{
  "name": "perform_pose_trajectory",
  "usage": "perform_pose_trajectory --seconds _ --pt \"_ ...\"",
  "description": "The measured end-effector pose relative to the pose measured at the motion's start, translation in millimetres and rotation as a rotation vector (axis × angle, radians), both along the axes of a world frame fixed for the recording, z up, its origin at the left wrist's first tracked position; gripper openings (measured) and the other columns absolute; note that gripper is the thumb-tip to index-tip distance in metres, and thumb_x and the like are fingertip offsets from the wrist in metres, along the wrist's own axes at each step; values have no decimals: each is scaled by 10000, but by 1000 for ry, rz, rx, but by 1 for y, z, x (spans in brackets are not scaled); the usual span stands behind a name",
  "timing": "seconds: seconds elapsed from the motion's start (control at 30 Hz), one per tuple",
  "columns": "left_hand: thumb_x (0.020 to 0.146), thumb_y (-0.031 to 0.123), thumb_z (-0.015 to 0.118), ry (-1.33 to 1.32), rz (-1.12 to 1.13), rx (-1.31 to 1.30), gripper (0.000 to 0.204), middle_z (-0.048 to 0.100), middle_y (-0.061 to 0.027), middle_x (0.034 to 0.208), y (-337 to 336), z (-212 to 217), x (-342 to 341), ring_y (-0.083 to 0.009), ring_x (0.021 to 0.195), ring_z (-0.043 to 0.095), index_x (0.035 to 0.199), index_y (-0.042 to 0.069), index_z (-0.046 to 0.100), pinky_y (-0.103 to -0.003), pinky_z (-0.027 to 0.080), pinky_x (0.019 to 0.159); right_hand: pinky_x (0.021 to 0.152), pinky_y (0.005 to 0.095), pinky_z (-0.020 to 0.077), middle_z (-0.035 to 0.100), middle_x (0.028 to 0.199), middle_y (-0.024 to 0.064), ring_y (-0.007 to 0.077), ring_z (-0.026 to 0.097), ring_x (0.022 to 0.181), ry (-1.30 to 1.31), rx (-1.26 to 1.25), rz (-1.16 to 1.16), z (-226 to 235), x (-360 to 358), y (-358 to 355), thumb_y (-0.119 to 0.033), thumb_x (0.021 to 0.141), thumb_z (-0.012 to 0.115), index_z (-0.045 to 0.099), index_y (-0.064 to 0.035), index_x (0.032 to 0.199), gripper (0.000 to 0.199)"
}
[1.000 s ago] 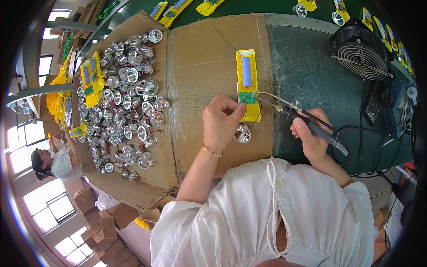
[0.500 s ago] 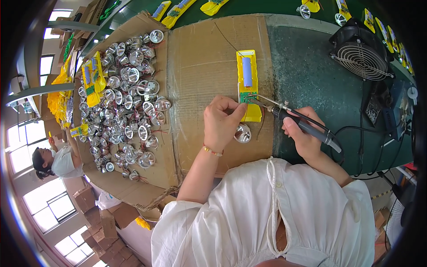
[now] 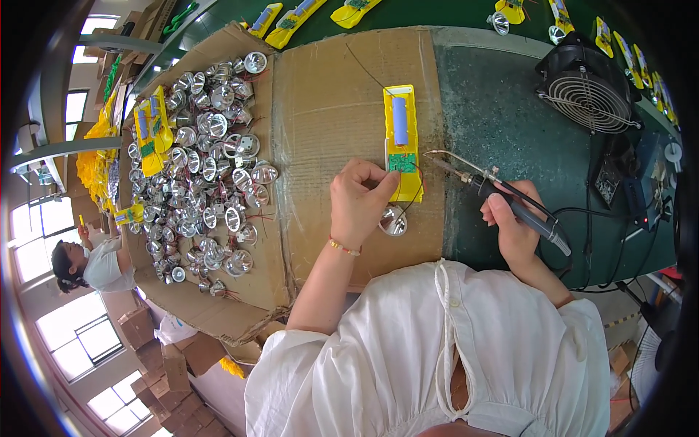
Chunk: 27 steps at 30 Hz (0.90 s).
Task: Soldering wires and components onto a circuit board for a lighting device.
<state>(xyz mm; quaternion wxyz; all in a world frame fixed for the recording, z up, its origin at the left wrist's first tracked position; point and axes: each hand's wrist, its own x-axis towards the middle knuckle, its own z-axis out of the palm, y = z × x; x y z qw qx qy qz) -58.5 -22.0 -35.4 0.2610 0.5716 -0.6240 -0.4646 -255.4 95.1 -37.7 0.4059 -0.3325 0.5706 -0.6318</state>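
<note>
A yellow plastic housing [image 3: 410,191] lies lengthwise on the cardboard in front of me. Inside it sit a blue cylindrical battery [image 3: 400,121] and, nearer to me, a green circuit board [image 3: 403,162]. My left hand [image 3: 358,200] is closed in a pinch at the board's near left edge; what its fingertips hold is hidden. In my right hand [image 3: 515,227] is a soldering iron [image 3: 513,210] with a thin curved metal tube along it, its tip just right of the housing, apart from the board. A shiny lamp reflector [image 3: 393,221] rests below the housing, with thin wires near it.
Many silvery reflectors with wires fill a cardboard tray [image 3: 255,288] at left, with yellow housings [image 3: 153,138] on top. A black fan [image 3: 588,91] stands at the right, cables [image 3: 590,244] below it. More housings [image 3: 295,22] line the far edge. Another person [image 3: 102,266] is at far left.
The soldering iron has drawn back from the board to the right, leaving the board uncovered. My left hand stays pinched at the board, shifted slightly with the view.
</note>
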Motion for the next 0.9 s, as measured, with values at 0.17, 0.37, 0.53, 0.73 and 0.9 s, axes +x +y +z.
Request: perform_pose_trajectory --seconds 0.17,0.37,0.53,0.73,0.9 --pt "748 97 675 124 158 97 117 616 -73 746 9 21 -2 -85 640 573 775 -15 651 -234 461 568 524 213 479 598 703 81 95 574 600 -5 32 -119 -2 -15 7 -50 803 628 541 20 897 146" --pt "764 40 590 -185 -236 -129 119 573 -45 561 -45 15 -28 -85 520 531 683 -43 614 -237 443 465 621 256 444 591 796 52 99 546 719 303 40 -185 -10 -39 16 -153 783 662 604 -36 870 157" --pt "707 29 609 -217 -350 -418 93 542 -63 505 -165 17 -112 -95 450 511 667 -55 603 -260 431 432 546 249 395 535 687 20 72 481 622 123 -116 -175 -13 -35 10 -148 806 638 561 -20 872 163" --pt "756 231 605 -598 -402 -777 252 611 -135 575 -236 4 -198 -262 575 628 668 1 659 -353 476 571 514 238 381 531 647 11 54 465 594 123 -101 -178 -19 -36 8 -170 818 630 557 -25 896 181" --pt "760 246 639 -701 -206 -1123 475 501 -94 1093 -244 27 -172 -286 1030 482 1205 148 506 -400 407 824 518 233 383 539 660 12 54 466 593 77 -78 -137 -18 -38 9 -173 815 633 560 -25 901 186"
